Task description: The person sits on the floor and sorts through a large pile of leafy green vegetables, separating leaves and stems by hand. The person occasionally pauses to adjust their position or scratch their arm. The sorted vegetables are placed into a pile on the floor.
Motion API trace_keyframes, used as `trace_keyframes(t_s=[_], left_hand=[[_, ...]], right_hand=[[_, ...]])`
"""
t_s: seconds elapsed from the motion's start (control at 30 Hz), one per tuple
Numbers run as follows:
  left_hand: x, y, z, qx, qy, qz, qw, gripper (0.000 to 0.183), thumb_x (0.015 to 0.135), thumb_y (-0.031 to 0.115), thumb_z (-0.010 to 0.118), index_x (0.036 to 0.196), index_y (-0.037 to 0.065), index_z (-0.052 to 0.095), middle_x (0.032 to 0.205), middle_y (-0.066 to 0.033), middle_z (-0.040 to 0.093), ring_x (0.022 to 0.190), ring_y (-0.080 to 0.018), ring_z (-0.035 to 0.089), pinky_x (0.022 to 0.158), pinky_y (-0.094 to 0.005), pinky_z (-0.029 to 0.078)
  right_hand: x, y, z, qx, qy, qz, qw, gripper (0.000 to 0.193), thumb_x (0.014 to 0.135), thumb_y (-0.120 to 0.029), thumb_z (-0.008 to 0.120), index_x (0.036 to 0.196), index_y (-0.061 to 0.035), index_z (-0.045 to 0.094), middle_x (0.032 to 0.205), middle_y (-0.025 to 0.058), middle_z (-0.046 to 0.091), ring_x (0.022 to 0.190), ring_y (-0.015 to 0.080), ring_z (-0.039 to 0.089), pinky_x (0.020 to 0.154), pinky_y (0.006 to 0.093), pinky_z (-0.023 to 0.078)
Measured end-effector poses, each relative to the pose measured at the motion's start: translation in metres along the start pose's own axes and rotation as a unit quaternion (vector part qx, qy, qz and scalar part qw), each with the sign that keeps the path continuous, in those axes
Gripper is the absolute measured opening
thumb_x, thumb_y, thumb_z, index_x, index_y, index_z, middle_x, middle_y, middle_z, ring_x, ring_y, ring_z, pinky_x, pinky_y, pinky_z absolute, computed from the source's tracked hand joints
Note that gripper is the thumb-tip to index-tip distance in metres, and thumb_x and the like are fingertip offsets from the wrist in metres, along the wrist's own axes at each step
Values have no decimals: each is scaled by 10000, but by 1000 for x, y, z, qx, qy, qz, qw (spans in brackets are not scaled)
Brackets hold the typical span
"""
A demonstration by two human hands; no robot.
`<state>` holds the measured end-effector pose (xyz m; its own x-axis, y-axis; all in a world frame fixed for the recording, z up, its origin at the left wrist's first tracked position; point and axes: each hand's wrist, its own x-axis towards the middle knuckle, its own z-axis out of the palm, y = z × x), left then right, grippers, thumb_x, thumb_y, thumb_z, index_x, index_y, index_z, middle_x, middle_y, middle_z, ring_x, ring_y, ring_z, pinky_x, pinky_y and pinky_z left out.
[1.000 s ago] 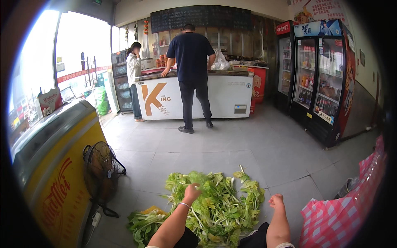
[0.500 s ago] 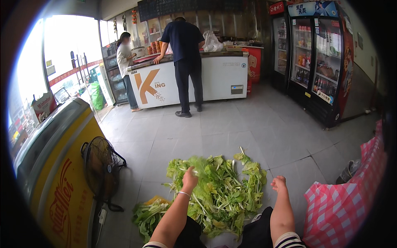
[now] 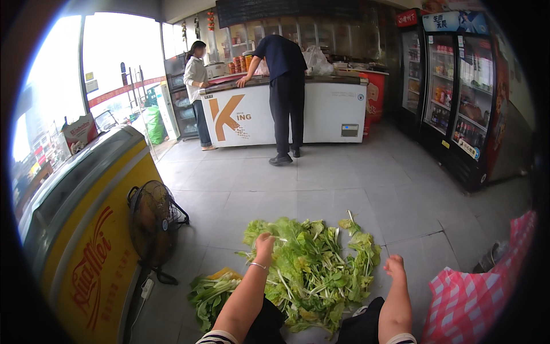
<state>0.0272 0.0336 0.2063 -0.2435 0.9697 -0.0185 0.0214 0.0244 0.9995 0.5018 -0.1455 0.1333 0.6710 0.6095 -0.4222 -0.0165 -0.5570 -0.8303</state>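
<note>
A broad heap of leafy greens [image 3: 312, 275] with pale stems, some leaves yellowing, is spread on the floor in front of me. My left hand [image 3: 264, 245] is above the heap's left part, its fingers closed on a leafy green [image 3: 286, 230] whose leaves look smeared by motion. My right hand [image 3: 394, 265] hangs just off the heap's right edge with its fingers curled in. Whatever those fingers hold, if anything, is hidden. Beside my left forearm lies a smaller bunch of greens [image 3: 211, 295], darker, with some yellow at its top.
A black fan [image 3: 154, 221] stands at the left against a yellow freezer [image 3: 114, 229]. To the right hangs a pink checked cloth [image 3: 458, 304]. Two people are at a white chest freezer [image 3: 326, 117] ahead. Drink fridges [image 3: 458, 97] line the far right.
My view has turned a little left, so the room sits farther right. Both hands stay near the same places over the heap. The dark-clothed person's head is bent lower over the freezer.
</note>
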Motion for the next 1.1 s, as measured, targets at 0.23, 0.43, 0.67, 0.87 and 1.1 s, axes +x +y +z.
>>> trace_keyframes(t_s=[0.23,0.43,0.67,0.87,1.1], left_hand=[[-6,143,8,205,-187,170,945,349,803,178,643,1101,-2,621,1015,-145,674,895,-201,634,746,-349,510],[-103,359,7,534,-66,620,570,343,836,260,611,1107,58,558,895,-84,625,920,-277,599,924,-509,347],[-246,423,-19,507,-169,756,378,190,783,256,613,902,118,666,877,-45,603,908,-220,571,918,-512,362],[-276,422,-13,455,-234,784,352,226,793,275,611,932,103,656,856,-49,606,875,-213,576,875,-483,380],[-291,418,4,407,-271,802,343,269,805,297,608,968,86,645,832,-54,611,837,-206,582,824,-451,401]], right_hand=[[3,4,-2,-27,-39,13,999,377,782,-96,570,1154,-101,508,840,51,618,633,191,643,626,442,502],[8,0,8,-59,-51,38,996,364,819,-112,578,1175,-124,500,860,43,611,656,206,645,683,471,507],[20,17,15,-84,-94,8,992,393,826,-176,593,1204,-118,504,956,45,628,725,166,656,671,396,490],[34,11,17,-71,-159,-30,984,410,853,-217,600,1237,-122,491,1017,44,629,776,153,653,762,404,484],[-21,-24,18,-125,-129,-13,984,400,846,-203,600,1227,-124,504,1010,34,633,763,141,653,722,372,482]])
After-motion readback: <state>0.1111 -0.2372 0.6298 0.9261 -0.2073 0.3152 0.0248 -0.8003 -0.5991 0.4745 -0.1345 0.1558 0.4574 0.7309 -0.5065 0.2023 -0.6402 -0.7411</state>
